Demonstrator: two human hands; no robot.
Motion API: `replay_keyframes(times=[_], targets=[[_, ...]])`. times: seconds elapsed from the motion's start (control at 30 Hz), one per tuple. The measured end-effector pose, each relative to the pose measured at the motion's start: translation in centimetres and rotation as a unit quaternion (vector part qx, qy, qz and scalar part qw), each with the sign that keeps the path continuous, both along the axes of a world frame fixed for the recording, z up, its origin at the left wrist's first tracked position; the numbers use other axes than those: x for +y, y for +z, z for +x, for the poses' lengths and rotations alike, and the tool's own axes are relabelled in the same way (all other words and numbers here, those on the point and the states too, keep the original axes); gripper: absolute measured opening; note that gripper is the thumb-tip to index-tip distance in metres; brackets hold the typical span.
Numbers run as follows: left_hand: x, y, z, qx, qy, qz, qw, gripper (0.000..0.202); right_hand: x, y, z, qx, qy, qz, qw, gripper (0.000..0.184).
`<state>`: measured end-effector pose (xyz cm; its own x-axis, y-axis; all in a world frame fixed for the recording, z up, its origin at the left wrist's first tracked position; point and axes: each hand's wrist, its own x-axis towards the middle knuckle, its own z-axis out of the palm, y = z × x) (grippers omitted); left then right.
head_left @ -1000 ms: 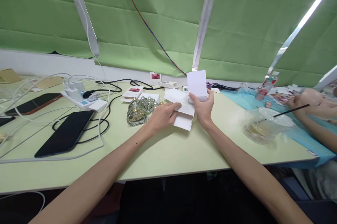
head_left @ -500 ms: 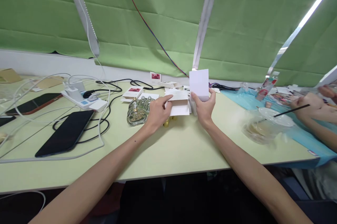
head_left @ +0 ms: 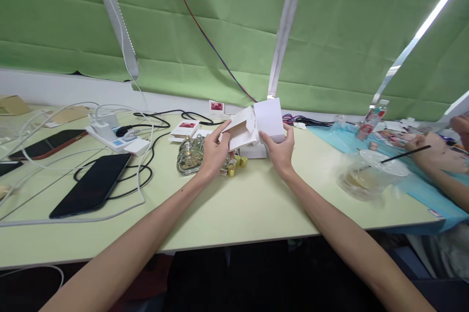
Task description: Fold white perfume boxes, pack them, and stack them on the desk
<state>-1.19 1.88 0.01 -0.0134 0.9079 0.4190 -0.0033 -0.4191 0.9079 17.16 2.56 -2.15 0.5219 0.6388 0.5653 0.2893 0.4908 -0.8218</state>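
My left hand is closed around a white cardboard box, tilted, with its end flaps open toward the right. In my right hand is a white folded card piece, upright against the box's open end; whether it reaches inside cannot be made out. Below them another white box lies on the table, partly covered. Clear glass bottles stand just left of my left hand, which hides some of them. Several gold caps sit beneath the held box.
White boxes with a red picture lie behind the bottles. To the left are a black phone, a power strip and tangled cables. On the right stand a lidded plastic cup with a straw and another person's hand over blue sheeting.
The held box has tilted up, its open end now facing right. My right hand has brought the white card piece left against it. More of the gold caps shows.
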Motion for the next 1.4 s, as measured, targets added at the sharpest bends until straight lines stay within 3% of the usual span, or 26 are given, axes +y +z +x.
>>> replay_keyframes(times=[0.53,0.9,1.23,1.4], targets=[[1.0,-0.6,-0.1,0.0,0.04,0.079,0.996,0.061,-1.3,0.6,-1.1,0.007,0.096,0.009,0.995,0.073],[1.3,-1.1,-0.3,0.028,0.043,0.055,0.997,0.079,-1.0,0.5,-1.1,0.032,0.157,0.012,0.987,0.072],[0.9,-0.7,-0.2,0.027,0.084,0.094,0.992,0.072,-1.2,0.5,-1.2,-0.001,0.157,0.022,0.987,0.07],[1.0,-0.8,-0.3,0.031,0.108,0.11,0.988,0.071,-1.7,0.5,-1.5,-0.018,0.193,0.014,0.981,0.071]])
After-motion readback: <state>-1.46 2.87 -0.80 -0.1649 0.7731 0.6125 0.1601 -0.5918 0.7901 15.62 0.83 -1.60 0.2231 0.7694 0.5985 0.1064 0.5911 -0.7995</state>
